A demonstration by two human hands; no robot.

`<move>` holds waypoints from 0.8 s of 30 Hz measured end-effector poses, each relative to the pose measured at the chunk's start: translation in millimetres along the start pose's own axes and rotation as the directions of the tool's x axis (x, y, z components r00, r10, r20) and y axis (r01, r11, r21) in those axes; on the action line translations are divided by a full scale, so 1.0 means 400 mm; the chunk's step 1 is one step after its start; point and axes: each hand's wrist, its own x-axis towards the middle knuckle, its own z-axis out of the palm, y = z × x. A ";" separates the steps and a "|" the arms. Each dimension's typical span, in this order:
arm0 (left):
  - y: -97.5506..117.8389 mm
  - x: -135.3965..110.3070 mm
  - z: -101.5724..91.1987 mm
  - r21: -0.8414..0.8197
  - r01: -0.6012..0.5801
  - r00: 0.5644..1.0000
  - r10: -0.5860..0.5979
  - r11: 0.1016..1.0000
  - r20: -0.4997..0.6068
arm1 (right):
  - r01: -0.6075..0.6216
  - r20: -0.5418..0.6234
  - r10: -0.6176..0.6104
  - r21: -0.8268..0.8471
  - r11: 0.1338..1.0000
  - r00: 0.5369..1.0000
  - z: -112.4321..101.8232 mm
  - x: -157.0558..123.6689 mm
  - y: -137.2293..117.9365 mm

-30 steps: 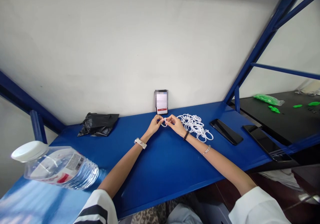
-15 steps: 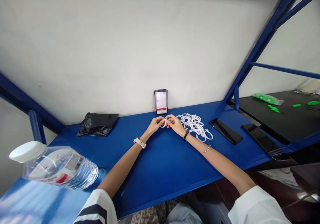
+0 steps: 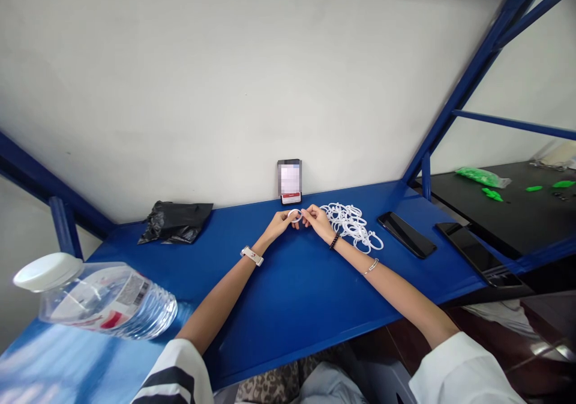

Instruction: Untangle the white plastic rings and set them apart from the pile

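Between my two hands a small white ring (image 3: pixel 294 211) is pinched, just in front of the upright phone. My left hand (image 3: pixel 279 224) grips its left side with thumb and fingertips. On the other side my right hand (image 3: pixel 317 220) has thumb and forefinger closed on the ring's right edge. A loose heap of white rings (image 3: pixel 348 221) lies on the blue tabletop (image 3: pixel 288 308) right beside my right hand. The rings' exact kind is too small to make out.
A phone (image 3: pixel 290 182) leans against the wall. Two dark phones (image 3: pixel 407 235) lie to the right. A black plastic bag (image 3: pixel 175 221) sits at the left back, and a clear bottle (image 3: pixel 108 299) stands near the left. Green pieces (image 3: pixel 481 177) lie on a black table at far right.
The white ring has turned and now shows as a rounder, more open loop between my fingertips. My right hand's fingers have shifted slightly; the heap has stayed in place.
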 end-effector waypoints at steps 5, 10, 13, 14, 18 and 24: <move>-0.005 0.000 -0.001 -0.008 0.015 1.000 -0.015 1.000 0.004 | -0.044 0.067 0.044 -0.010 0.999 0.997 0.005 0.000 0.002; -0.005 -0.001 0.000 -0.001 0.034 0.999 -0.034 0.999 -0.018 | -0.052 0.131 0.053 -0.014 0.999 0.990 0.006 -0.001 -0.002; -0.004 0.000 0.000 -0.009 0.048 0.998 -0.048 0.999 -0.032 | -0.064 0.196 0.057 0.030 0.998 0.979 0.006 -0.004 -0.009; -0.005 0.001 0.000 -0.018 0.051 0.998 -0.052 0.999 -0.042 | -0.066 0.216 0.056 0.039 0.997 0.975 0.007 -0.005 -0.010; -0.007 0.003 0.002 -0.031 0.071 0.995 -0.074 0.997 -0.071 | -0.060 0.232 0.048 0.046 0.997 0.972 0.010 -0.007 -0.012; -0.007 0.002 0.005 -0.029 0.046 0.997 -0.048 0.999 -0.060 | -0.037 0.182 0.025 0.062 0.997 0.983 0.009 -0.006 -0.016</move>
